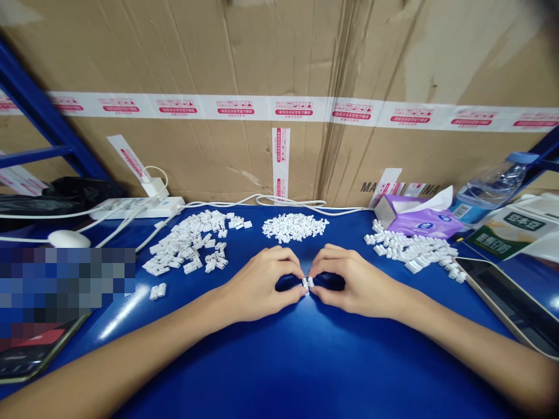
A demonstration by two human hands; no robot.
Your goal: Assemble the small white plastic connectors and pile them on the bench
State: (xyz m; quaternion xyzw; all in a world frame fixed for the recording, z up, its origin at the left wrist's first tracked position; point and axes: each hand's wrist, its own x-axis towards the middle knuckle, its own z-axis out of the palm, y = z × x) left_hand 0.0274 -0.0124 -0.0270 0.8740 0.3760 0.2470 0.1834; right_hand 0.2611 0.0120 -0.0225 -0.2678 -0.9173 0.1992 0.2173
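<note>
The left hand and the right hand are meeting over the blue table. Each hand is pinching with its thumb and finger close together. The left hand is holding a small white piece, and the right hand is holding another white bit right next to it. They are so tiny that I can't tell if they are joined.

Behind the hands, a heap of tiny white parts is lying in the middle. A bigger pile of white pieces is spreading out on the left, and two loose pieces are sitting side by side near it. On the right, another pile of white blocks is lying in front of a purple tissue pack. A plastic bottle is leaning behind the tissue pack. A phone is lying at the right, and a white power strip is resting at the back left.
</note>
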